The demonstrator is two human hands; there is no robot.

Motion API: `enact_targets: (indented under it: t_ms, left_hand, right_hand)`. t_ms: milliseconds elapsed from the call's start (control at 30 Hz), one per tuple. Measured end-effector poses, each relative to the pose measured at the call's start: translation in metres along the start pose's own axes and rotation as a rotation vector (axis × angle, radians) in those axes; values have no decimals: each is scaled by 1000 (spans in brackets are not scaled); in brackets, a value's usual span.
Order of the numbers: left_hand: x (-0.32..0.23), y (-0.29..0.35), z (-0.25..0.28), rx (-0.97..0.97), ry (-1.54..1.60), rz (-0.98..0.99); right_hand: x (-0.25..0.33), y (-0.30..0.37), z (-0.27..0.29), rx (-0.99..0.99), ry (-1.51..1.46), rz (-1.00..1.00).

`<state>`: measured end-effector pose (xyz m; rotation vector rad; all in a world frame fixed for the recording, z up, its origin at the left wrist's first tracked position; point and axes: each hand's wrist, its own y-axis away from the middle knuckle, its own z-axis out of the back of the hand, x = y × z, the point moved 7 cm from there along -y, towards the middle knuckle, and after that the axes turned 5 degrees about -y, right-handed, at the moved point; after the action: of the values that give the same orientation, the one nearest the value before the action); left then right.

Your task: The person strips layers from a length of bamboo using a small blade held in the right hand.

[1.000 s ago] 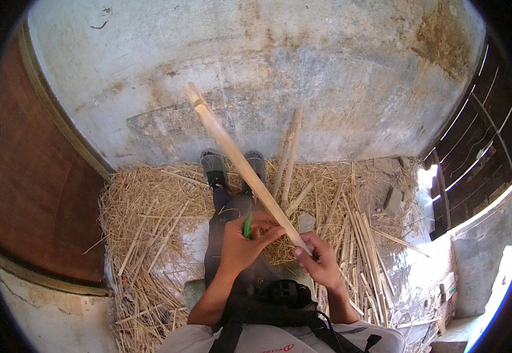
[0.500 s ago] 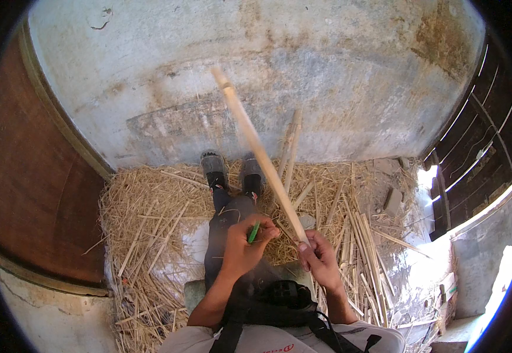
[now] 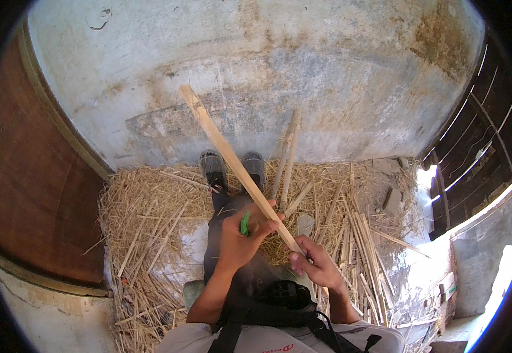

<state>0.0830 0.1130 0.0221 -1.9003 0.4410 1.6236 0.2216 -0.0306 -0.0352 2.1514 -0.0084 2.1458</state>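
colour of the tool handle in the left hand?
Bright green: the tool handle shows between the fingers of the left hand in the head view.

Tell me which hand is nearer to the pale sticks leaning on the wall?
The left hand. It lies just below and left of the leaning sticks, with a green tool in its grip. The right hand sits lower, farther from them.

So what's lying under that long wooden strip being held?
Under the strip lie the legs, shoes and straw. The floor beneath the straw is covered.
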Motion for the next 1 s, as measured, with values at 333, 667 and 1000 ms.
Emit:
enact_targets:
  t_ms: [333,667,1000]
  left_hand:
    - [-5,12,-11,-38,-118,-42]
    - [-27,28,9,-11,-645,-185]
    - [-53,33,1,-100,-823,-448]
  right_hand:
    - [26,-16,-1,-185,181,190]
    - [43,-6,2,-316,239,167]
    - [36,-4,1,-325,136,151]
